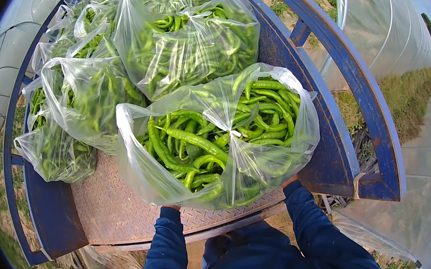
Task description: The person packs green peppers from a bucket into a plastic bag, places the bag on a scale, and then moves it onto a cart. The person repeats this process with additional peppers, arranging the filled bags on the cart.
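A clear plastic bag (241, 179) full of long green peppers (196, 141) is right in front of me, its two top edges tied in a knot at the middle. My left hand (172, 206) is at the bag's near left underside, and my right hand (289, 181) is at its near right underside. Both hold it from below; only a sliver of each shows past the sleeves, and the fingers are hidden behind the plastic. The bag is over the near part of a diamond-plate cargo bed (102, 196). Whether it rests on the metal, I cannot tell.
Several more pepper bags stand farther in, including a large knotted bag (193, 48) and a smaller left bag (60, 153). A blue metal side rail (356, 68) and a left rail (9, 167) flank the bed. Plastic-covered greenhouses (383, 25) stand on both sides.
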The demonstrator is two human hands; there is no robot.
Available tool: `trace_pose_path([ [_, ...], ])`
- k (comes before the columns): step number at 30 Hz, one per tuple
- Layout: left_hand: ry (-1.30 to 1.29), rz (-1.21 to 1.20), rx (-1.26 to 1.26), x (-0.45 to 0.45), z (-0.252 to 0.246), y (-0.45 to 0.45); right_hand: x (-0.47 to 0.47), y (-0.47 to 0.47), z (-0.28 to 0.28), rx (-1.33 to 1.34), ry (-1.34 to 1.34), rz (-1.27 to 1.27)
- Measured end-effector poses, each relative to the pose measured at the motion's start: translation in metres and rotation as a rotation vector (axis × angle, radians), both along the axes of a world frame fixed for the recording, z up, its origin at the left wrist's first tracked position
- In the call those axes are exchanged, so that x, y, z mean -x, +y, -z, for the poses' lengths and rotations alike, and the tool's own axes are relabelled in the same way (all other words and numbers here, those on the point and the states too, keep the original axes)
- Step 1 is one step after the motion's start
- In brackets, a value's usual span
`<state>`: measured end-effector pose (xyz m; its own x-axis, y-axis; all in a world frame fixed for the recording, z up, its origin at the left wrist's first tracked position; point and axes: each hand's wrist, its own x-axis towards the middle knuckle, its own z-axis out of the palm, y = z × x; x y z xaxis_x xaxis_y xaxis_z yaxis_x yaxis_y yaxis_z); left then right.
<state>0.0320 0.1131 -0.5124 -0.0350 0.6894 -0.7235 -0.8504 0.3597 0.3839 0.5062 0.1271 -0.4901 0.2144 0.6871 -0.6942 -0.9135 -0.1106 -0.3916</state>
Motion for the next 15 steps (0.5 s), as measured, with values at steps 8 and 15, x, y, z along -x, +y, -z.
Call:
trace_pose_path([
  [8, -0.002, 0.020, 0.022, -0.008, 0.001, -0.011, -0.007, 0.009, -0.002, -0.013, -0.033, 0.012],
  [15, -0.024, 0.069, -0.002, -0.015, 0.020, -0.010, -0.011, 0.013, 0.006, -0.042, -0.050, 0.022],
])
